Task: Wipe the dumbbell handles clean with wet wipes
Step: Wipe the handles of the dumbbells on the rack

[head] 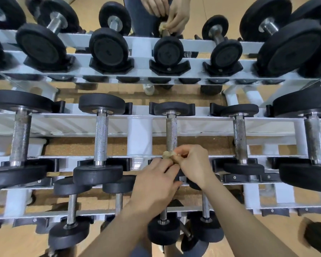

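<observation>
A small dumbbell with a knurled steel handle [171, 132] lies on the top tier of a white rack [139, 134], middle of the view. A dirty, crumpled wet wipe [168, 154] sits at the handle's near end. My right hand [192, 165] pinches the wipe against the handle. My left hand [154, 182] lies just left of it over the dumbbell's near black head, fingers reaching toward the wipe; what it grips is hidden.
More dumbbells flank it on the same tier [101, 138] [239, 138], with smaller ones on the lower tier [70, 210]. A mirror behind the rack reflects the dumbbells and my hands [167, 13]. Wooden floor lies below, and a loose black weight [319, 238] at the lower right.
</observation>
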The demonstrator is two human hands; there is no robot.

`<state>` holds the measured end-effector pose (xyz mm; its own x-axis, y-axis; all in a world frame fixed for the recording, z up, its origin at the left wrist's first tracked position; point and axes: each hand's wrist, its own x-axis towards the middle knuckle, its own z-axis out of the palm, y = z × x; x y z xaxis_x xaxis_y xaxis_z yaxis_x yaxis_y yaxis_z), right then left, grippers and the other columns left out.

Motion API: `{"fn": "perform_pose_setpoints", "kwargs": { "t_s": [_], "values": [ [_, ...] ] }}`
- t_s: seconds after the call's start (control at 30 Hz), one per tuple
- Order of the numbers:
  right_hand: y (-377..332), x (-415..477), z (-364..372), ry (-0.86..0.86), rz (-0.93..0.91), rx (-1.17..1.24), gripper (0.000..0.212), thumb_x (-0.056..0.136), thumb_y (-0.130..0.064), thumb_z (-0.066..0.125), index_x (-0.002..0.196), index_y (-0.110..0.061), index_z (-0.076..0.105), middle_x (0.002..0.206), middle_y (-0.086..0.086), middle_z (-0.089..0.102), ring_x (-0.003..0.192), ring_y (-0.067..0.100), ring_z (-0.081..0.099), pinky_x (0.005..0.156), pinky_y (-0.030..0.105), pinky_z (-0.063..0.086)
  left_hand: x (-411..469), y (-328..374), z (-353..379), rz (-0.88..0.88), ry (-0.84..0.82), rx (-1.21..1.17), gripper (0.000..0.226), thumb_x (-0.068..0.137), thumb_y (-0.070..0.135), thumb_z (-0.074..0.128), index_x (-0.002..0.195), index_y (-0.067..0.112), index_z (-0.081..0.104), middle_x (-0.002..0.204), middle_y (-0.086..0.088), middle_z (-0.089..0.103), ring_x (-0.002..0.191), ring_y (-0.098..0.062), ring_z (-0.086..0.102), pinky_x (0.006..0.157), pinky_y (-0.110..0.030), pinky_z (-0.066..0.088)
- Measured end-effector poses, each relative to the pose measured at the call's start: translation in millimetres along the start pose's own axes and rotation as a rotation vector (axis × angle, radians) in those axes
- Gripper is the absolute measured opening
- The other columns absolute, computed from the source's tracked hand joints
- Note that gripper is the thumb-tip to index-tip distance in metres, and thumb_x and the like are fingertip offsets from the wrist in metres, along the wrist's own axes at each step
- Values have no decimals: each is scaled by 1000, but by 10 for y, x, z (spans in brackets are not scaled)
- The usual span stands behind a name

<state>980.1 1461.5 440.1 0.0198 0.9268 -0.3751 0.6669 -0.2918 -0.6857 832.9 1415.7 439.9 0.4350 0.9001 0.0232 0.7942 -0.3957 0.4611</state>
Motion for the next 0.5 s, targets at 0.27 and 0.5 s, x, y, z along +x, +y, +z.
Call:
{"fn": "perform_pose_setpoints", "kwargs": {
  "t_s": [0.27,0.5],
  "values": [
    [-231,431,-66,183,13,287,3,86,-11,68,84,-10,67,81,-2,64,73,7,57,68,18,44,18,90,-111,-139,-167,244,55,47,15,88,95,19,62,87,-5,54,74,-24,57,38,-27,30],
    [-70,-42,124,-61,-52,79,9,87,-15,69,90,-20,75,88,-7,70,83,8,64,79,30,53,-150,-106,-134,-132,-110,222,70,31,3,86,97,16,66,77,-5,51,54,-21,55,32,-23,27]
  ]
}}
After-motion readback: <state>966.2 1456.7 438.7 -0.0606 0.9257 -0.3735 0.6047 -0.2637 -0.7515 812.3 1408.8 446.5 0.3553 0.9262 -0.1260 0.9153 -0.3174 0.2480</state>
